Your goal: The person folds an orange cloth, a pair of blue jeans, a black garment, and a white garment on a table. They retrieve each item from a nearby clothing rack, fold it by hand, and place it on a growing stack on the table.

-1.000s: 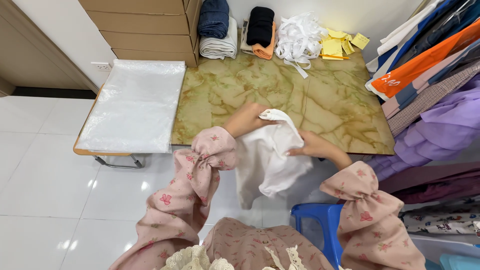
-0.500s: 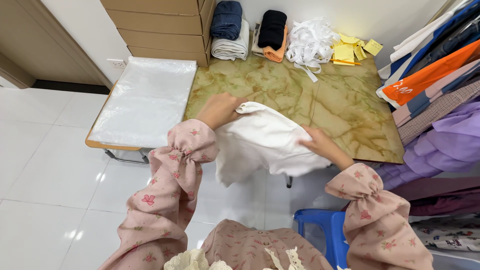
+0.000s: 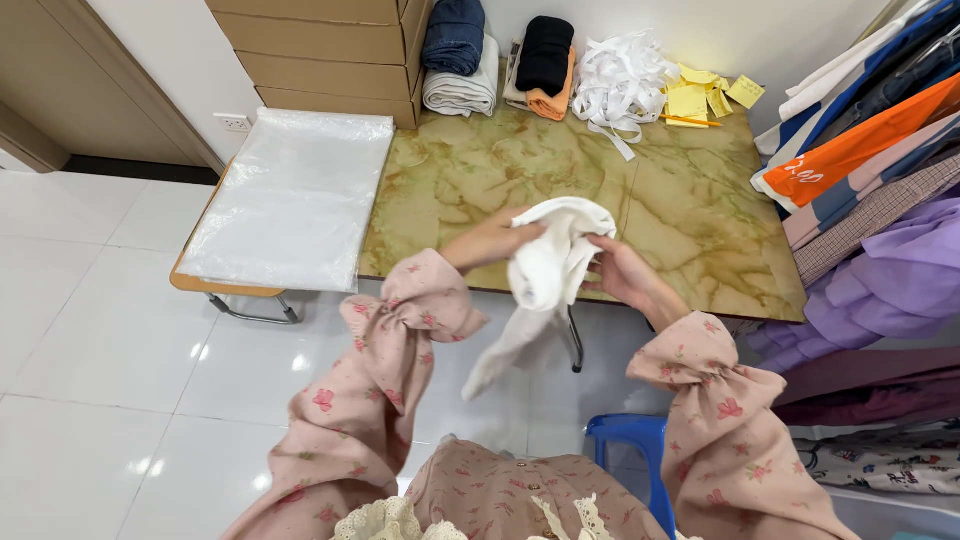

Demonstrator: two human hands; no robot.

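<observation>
Open marble tabletop [image 3: 470, 190] straight ahead at 12 o'clock, bare across the middle and passable from the near edge. Blocked along the far edge at 12 by folded clothes [image 3: 460, 60], a tangle of white straps [image 3: 620, 85] and yellow paper notes [image 3: 700, 95]. Crowded at 2 to 3 o'clock by hanging garments [image 3: 870, 190] leaning over the table's right end. Taken up at 10 o'clock by a plastic-covered side table [image 3: 290, 200]. Free floor at 8 to 9 o'clock; blue stool [image 3: 625, 440] at 5.
</observation>
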